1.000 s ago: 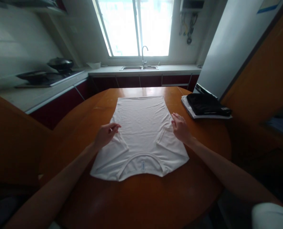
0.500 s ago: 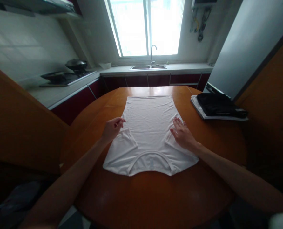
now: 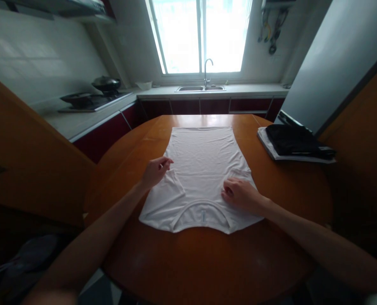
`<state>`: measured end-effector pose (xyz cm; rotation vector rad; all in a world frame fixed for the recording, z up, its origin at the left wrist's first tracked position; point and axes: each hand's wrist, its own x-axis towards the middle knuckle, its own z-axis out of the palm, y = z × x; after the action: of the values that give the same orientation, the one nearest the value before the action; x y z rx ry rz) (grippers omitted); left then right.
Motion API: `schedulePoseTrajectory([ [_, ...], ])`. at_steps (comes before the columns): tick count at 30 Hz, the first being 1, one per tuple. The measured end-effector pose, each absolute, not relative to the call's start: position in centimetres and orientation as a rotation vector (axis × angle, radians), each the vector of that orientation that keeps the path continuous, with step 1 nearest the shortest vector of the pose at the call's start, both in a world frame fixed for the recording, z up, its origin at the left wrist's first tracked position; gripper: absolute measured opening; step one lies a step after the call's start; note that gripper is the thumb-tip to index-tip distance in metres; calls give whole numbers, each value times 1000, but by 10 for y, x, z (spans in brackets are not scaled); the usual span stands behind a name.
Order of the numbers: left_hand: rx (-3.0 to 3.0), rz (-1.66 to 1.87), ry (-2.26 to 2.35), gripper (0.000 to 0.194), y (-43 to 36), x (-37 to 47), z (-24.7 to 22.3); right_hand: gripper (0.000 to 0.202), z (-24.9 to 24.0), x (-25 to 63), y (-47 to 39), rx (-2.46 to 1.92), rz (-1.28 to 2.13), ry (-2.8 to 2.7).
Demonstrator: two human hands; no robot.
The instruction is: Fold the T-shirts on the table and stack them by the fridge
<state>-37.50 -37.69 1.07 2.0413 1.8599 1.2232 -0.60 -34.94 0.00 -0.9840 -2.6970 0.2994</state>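
Observation:
A white T-shirt [image 3: 207,156] lies flat on the wooden table, with its neckline towards me and its hem at the far side. Both short sleeves are folded inward over the body. My left hand [image 3: 158,171] is at the shirt's left edge, just above the left sleeve, its fingers curled together; no cloth shows between them. On the right sleeve rests my right hand [image 3: 241,195], fingers bent down and closed at the sleeve's inner end. The fingertips partly hide the cloth there.
Folded black and white clothes [image 3: 298,142] lie at the table's right side. Beyond the round-ended wooden table [image 3: 207,262] are a counter with a sink [image 3: 191,89], and a stove with pans [image 3: 105,84] at left. A tall grey fridge [image 3: 328,63] stands right.
My right hand has gone from lying flat with fingers stretched to curled fingers, moving nearer me on the right sleeve. My left hand keeps its place. The view has shifted slightly.

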Motion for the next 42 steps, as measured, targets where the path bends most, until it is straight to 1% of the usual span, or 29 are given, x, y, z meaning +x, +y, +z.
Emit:
schedulePoseTrajectory([
  [4, 2041, 1187, 1856, 34, -376, -376, 9, 16, 5, -4, -353, -929, 229, -2739],
  [11, 2040, 1169, 1870, 34, -375, -376, 9, 19, 13, 1, -352, -810, 339, -2760],
  [15, 2042, 1166, 1864, 34, -374, -375, 8, 30, 4, 2, -340, -976, 274, -2565],
  [18, 2047, 1163, 1855, 35, -374, -376, 7, 49, -11, 0, -330, -1154, 159, -2432],
  [21, 2048, 1158, 1858, 34, -374, -376, 6, 67, -26, -4, -324, -1304, 159, -2537],
  [27, 2050, 1171, 1865, 34, -375, -375, 9, 77, -32, -8, -326, -1332, 106, -2533],
  [31, 2041, 1176, 1859, 34, -375, -375, 9, 84, -30, -8, -329, -1339, 158, -2601],
  [38, 2021, 1168, 1863, 35, -376, -375, 9, 88, -32, -5, -323, -1454, 142, -2506],
  [42, 2015, 1163, 1866, 35, -375, -375, 9, 77, -26, 8, -305, -1443, 121, -2389],
])
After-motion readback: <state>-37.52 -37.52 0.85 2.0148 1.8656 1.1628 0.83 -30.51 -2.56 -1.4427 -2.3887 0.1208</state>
